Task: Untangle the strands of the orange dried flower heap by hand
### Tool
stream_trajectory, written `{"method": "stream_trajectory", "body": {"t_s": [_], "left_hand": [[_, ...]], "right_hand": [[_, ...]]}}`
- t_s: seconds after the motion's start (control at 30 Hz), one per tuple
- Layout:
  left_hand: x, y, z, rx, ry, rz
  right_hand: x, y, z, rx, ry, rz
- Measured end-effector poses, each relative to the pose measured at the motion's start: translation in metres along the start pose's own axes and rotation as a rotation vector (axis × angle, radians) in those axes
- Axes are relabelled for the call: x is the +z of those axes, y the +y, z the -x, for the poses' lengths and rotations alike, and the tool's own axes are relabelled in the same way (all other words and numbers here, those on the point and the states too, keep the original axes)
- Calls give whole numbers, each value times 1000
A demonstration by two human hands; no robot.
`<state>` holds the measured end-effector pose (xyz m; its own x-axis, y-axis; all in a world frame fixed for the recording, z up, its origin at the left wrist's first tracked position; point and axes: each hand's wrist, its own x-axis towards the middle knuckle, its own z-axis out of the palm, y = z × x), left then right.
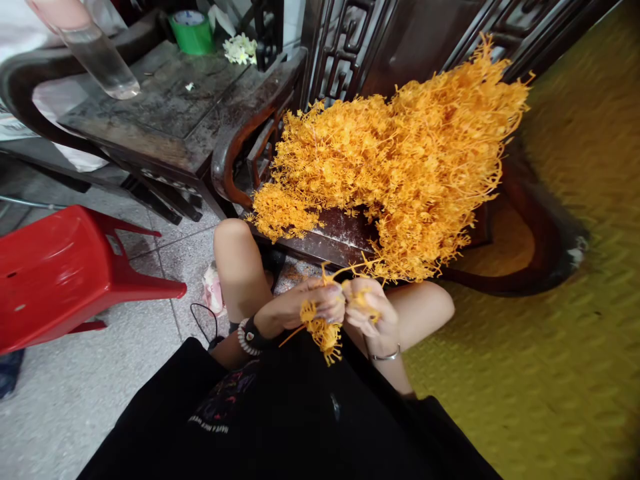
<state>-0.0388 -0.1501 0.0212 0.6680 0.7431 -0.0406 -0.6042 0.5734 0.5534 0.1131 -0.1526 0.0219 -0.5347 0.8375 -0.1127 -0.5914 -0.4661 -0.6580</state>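
Observation:
A big heap of orange plastic-looking flower sprigs (400, 160) covers most of the dark wooden seat in front of me. Over my lap my left hand (317, 300) is closed around a small bunch of orange sprigs (327, 337), which hangs below its fingers. My right hand (373, 310) touches the left one, its fingers curled on more orange sprig pieces (367, 301). A thin orange stem (357, 267) runs above both hands toward the heap. What lies between the fingertips is partly hidden.
A smaller orange pile (285, 212) sits at the seat's left edge. On the wooden side table (165, 113) are green tape (191, 32), pale flowers (240, 49) and a clear container (100, 63). A red plastic stool (65, 273) stands left; a yellow textured surface (525, 373) lies right.

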Motion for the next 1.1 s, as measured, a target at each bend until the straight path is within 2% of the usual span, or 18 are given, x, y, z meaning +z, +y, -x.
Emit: {"method": "stream_trajectory", "body": {"t_s": [0.1,0.23,0.4,0.5,0.63,0.77,0.9,1.1], "left_hand": [[-2,3,-2,44,73,54],[-3,4,-2,45,179,-27],[-3,2,-2,125,353,-102],[-6,0,-2,189,423,-216],[-10,-2,0,261,500,-407],[-12,-4,-1,340,527,-415],[-13,-6,-4,452,538,-356],[-14,-8,-4,511,479,-422]], "right_hand": [[7,1,0,-19,8,-18],[17,5,-2,-58,60,165],[14,6,-4,-125,130,390],[10,6,-5,-143,153,511],[11,5,-5,-195,259,675],[16,3,-5,-325,368,933],[18,5,-7,-425,390,1151],[17,13,-8,-420,451,1195]]}}
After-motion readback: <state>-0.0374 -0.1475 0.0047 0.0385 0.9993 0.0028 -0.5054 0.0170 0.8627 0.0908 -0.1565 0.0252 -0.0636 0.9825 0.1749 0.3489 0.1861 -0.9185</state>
